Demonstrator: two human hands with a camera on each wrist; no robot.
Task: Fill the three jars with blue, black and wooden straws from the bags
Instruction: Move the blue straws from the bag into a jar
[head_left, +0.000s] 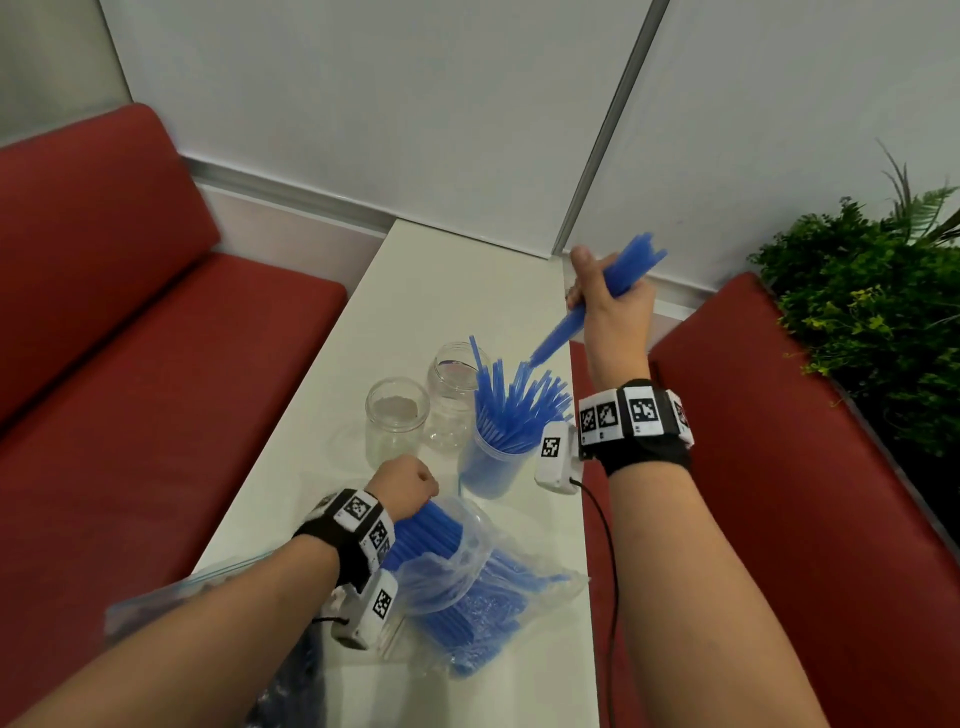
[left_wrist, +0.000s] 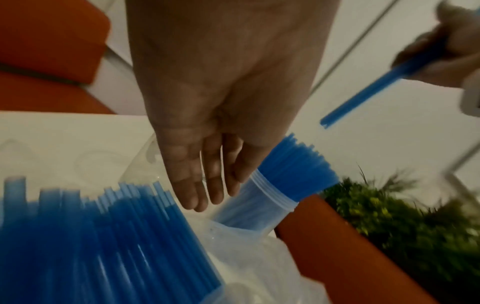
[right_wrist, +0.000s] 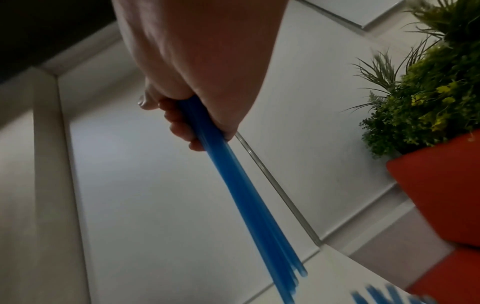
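My right hand (head_left: 608, 296) is raised over the table and grips a bundle of blue straws (head_left: 597, 306), lower ends pointing down at the jar of blue straws (head_left: 493, 457). The grip also shows in the right wrist view: right hand (right_wrist: 182, 119), bundle (right_wrist: 246, 195). Two empty clear jars (head_left: 397, 415) (head_left: 452, 395) stand left of the filled jar. My left hand (head_left: 405, 486) hovers at the mouth of the clear bag of blue straws (head_left: 457, 571); its fingers (left_wrist: 207, 191) hang relaxed and hold nothing, next to the filled jar (left_wrist: 272, 197).
The narrow white table (head_left: 441, 291) runs between two red benches (head_left: 130, 364) (head_left: 779, 467). A zip bag (head_left: 171, 597) with dark straws (head_left: 291, 691) lies under my left forearm. A green plant (head_left: 872, 322) stands at the right. Walls close off the table's far end.
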